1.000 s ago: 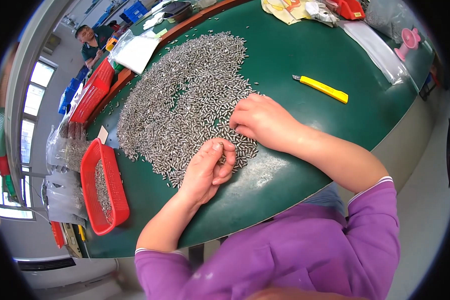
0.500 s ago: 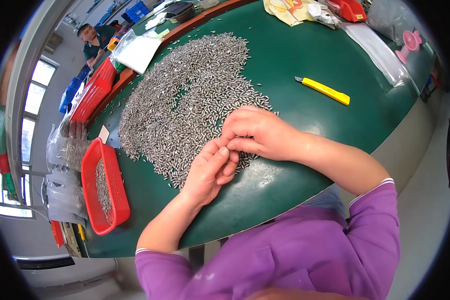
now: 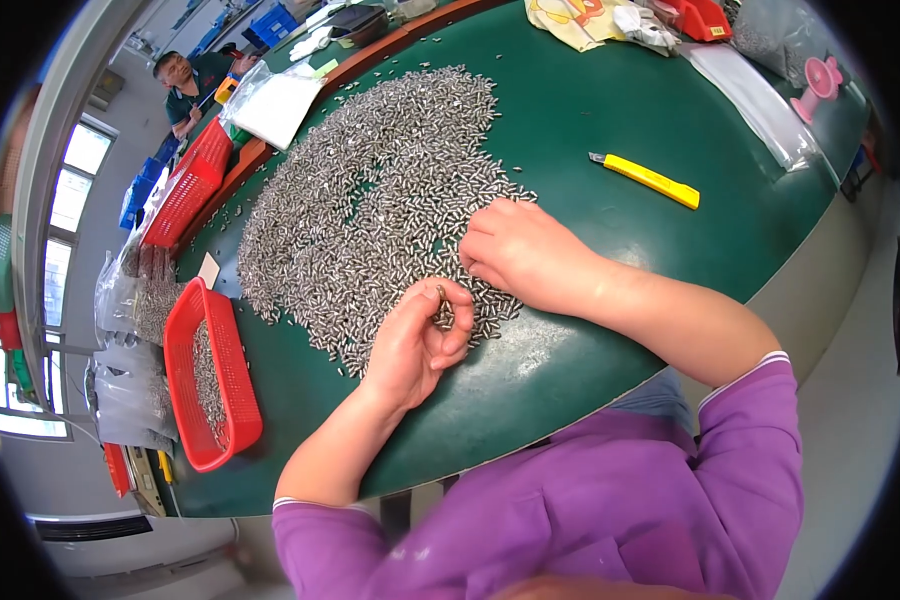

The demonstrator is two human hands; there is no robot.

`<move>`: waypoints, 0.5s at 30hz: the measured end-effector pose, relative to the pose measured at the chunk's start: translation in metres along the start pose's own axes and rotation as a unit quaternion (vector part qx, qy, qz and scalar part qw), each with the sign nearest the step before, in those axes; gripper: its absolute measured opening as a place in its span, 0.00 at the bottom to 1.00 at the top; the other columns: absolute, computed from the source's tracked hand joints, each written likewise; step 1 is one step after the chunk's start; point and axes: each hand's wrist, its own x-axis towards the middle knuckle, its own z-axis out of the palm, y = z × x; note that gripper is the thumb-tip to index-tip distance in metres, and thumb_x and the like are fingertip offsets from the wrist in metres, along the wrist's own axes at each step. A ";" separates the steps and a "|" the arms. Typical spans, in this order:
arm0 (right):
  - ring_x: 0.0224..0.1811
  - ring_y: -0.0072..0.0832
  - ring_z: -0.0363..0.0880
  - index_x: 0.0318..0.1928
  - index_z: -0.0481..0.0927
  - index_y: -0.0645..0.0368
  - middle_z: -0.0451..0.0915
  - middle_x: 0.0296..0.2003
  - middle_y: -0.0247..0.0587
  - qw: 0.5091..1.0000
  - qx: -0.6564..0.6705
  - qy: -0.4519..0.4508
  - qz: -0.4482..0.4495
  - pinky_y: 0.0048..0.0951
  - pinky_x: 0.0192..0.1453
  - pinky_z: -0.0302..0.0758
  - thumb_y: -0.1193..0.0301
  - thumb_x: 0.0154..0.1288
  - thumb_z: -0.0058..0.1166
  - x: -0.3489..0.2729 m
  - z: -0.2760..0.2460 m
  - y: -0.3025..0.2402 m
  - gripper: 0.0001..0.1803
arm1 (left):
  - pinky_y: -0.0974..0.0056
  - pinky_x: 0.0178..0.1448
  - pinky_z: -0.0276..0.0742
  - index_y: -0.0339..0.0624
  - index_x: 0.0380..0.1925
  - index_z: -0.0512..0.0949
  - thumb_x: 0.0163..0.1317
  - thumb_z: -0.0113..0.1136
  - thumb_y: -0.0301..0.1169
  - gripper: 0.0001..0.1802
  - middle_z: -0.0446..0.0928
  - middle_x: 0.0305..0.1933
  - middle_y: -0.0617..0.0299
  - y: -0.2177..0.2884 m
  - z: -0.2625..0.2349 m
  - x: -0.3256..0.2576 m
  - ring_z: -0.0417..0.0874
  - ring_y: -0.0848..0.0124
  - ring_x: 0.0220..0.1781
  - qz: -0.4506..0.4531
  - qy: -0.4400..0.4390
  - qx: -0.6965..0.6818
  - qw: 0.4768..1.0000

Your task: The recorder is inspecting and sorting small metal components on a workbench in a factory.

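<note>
We look down at a green table (image 3: pixel 610 130) where our left hand (image 3: pixel 415 340) is loosely curled, pinching one small metal pin (image 3: pixel 440 292) between thumb and fingertip, with more pins apparently cupped in the palm. Just to its right, our right hand (image 3: pixel 515 250) lies palm down with fingers bent, resting on the near edge of a wide heap of metal pins (image 3: pixel 370 195) that spreads away from both hands; we cannot tell whether it grips anything underneath. Off to the left of the left hand sits a red plastic basket (image 3: pixel 210 375) with a shallow layer of the same pins inside. Farther left, at the table's edge, clear bags (image 3: pixel 130 300) hold more pins. A second red basket (image 3: pixel 188 190) stands beyond the heap on the left; we cannot make out its contents. To the right of the right hand, well apart, lies a yellow utility knife (image 3: pixel 648 180). Another person (image 3: pixel 192 85) sits at the far end.
</note>
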 end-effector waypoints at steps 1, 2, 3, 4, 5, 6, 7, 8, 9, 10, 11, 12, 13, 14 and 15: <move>0.45 0.38 0.74 0.34 0.80 0.53 0.77 0.36 0.34 1.000 0.004 0.005 0.007 0.39 0.50 0.71 0.70 0.56 0.58 0.000 -0.001 -0.001 0.05 | 0.74 0.21 0.58 0.37 0.43 0.70 0.72 0.36 0.33 0.14 0.71 0.35 0.57 0.000 -0.001 0.000 0.63 0.76 0.22 0.002 -0.007 -0.002 1.000; 0.45 0.38 0.74 0.35 0.80 0.53 0.77 0.37 0.35 1.000 0.008 0.011 0.015 0.39 0.50 0.71 0.71 0.56 0.58 0.000 -0.002 -0.002 0.05 | 0.74 0.21 0.58 0.37 0.43 0.70 0.71 0.37 0.33 0.13 0.71 0.35 0.57 0.000 -0.002 0.000 0.64 0.75 0.23 0.004 -0.015 -0.005 1.000; 0.45 0.38 0.74 0.35 0.80 0.53 0.77 0.37 0.35 1.000 0.008 0.009 0.015 0.39 0.50 0.71 0.71 0.56 0.58 0.000 -0.005 -0.001 0.05 | 0.74 0.21 0.58 0.37 0.43 0.70 0.71 0.37 0.33 0.13 0.71 0.35 0.57 0.001 -0.002 0.000 0.64 0.75 0.23 0.004 -0.015 -0.006 1.000; 0.45 0.38 0.74 0.36 0.80 0.53 0.77 0.37 0.36 1.000 0.018 0.021 0.015 0.39 0.51 0.71 0.71 0.56 0.58 0.000 -0.009 0.000 0.06 | 0.74 0.22 0.58 0.37 0.44 0.70 0.71 0.37 0.33 0.13 0.71 0.36 0.57 0.002 -0.001 -0.001 0.64 0.76 0.24 0.018 -0.015 -0.016 1.000; 0.45 0.38 0.74 0.36 0.80 0.53 0.77 0.37 0.36 0.999 0.028 0.033 0.014 0.39 0.51 0.71 0.71 0.56 0.58 0.000 -0.013 0.001 0.06 | 0.74 0.22 0.58 0.38 0.44 0.69 0.71 0.37 0.33 0.13 0.71 0.37 0.57 0.003 0.000 -0.001 0.65 0.76 0.25 0.031 -0.015 -0.027 0.999; 0.45 0.38 0.74 0.36 0.80 0.53 0.77 0.37 0.36 0.999 0.038 0.015 0.019 0.39 0.51 0.71 0.70 0.55 0.60 0.000 -0.017 0.001 0.07 | 0.75 0.23 0.58 0.38 0.45 0.69 0.71 0.38 0.35 0.13 0.71 0.39 0.57 0.004 -0.001 -0.002 0.65 0.76 0.27 0.037 -0.013 -0.031 0.999; 0.45 0.38 0.74 0.36 0.80 0.53 0.77 0.37 0.36 0.999 0.037 0.015 0.020 0.39 0.51 0.71 0.70 0.55 0.60 0.000 -0.017 0.001 0.07 | 0.75 0.23 0.58 0.38 0.45 0.69 0.71 0.38 0.35 0.13 0.71 0.39 0.57 0.004 -0.002 -0.001 0.65 0.76 0.27 0.036 -0.014 -0.031 0.999; 0.45 0.38 0.74 0.36 0.81 0.53 0.77 0.38 0.36 0.999 0.033 -0.008 0.009 0.39 0.52 0.71 0.69 0.55 0.60 -0.001 -0.017 0.000 0.07 | 0.75 0.24 0.58 0.39 0.44 0.69 0.71 0.38 0.35 0.13 0.71 0.39 0.57 0.004 -0.003 -0.001 0.65 0.76 0.28 0.037 0.000 -0.039 0.999; 0.46 0.38 0.74 0.36 0.81 0.52 0.77 0.38 0.36 0.999 0.029 -0.030 -0.003 0.38 0.52 0.71 0.68 0.54 0.61 -0.002 -0.015 -0.001 0.08 | 0.74 0.24 0.58 0.39 0.43 0.69 0.71 0.38 0.36 0.13 0.71 0.39 0.57 0.004 -0.003 -0.001 0.65 0.76 0.28 0.038 0.015 -0.046 0.998; 0.45 0.37 0.74 0.33 0.81 0.52 0.76 0.36 0.35 0.999 0.041 -0.012 -0.004 0.39 0.50 0.71 0.67 0.53 0.62 -0.001 -0.008 -0.002 0.07 | 0.74 0.24 0.58 0.39 0.41 0.68 0.72 0.39 0.35 0.12 0.71 0.39 0.57 0.003 -0.003 0.000 0.65 0.76 0.27 0.038 0.022 -0.053 0.998; 0.45 0.37 0.74 0.33 0.81 0.52 0.76 0.36 0.35 0.999 0.041 -0.012 -0.002 0.39 0.50 0.71 0.67 0.53 0.62 -0.001 -0.005 -0.003 0.07 | 0.74 0.24 0.58 0.39 0.41 0.68 0.72 0.39 0.35 0.12 0.71 0.39 0.57 0.003 -0.003 0.001 0.65 0.76 0.27 0.036 0.021 -0.053 0.998; 0.44 0.37 0.73 0.32 0.80 0.52 0.75 0.35 0.35 1.000 0.026 -0.008 0.003 0.39 0.49 0.70 0.68 0.53 0.61 -0.001 -0.003 -0.004 0.06 | 0.74 0.23 0.58 0.39 0.41 0.68 0.72 0.39 0.35 0.11 0.71 0.38 0.57 0.003 -0.004 0.002 0.64 0.76 0.27 0.028 0.027 -0.063 0.997; 0.43 0.37 0.73 0.31 0.79 0.52 0.75 0.35 0.35 1.000 0.013 -0.005 0.005 0.39 0.48 0.70 0.68 0.52 0.61 0.000 -0.002 -0.006 0.06 | 0.75 0.23 0.58 0.39 0.40 0.68 0.72 0.40 0.34 0.10 0.71 0.38 0.57 0.003 -0.004 0.002 0.64 0.76 0.26 0.021 0.035 -0.073 0.996; 0.43 0.37 0.73 0.31 0.79 0.52 0.75 0.35 0.35 1.000 0.014 -0.006 0.004 0.39 0.48 0.70 0.68 0.52 0.61 0.001 -0.001 -0.007 0.06 | 0.75 0.23 0.58 0.39 0.40 0.68 0.72 0.40 0.34 0.10 0.71 0.38 0.57 0.004 -0.004 0.002 0.64 0.76 0.26 0.022 0.037 -0.074 0.996; 0.43 0.37 0.72 0.31 0.79 0.52 0.74 0.34 0.35 1.000 0.000 -0.002 -0.007 0.39 0.47 0.70 0.69 0.52 0.60 0.002 0.001 -0.007 0.06 | 0.75 0.22 0.57 0.39 0.40 0.68 0.72 0.41 0.33 0.09 0.71 0.37 0.58 0.005 -0.003 0.001 0.64 0.77 0.26 0.018 0.042 -0.074 0.996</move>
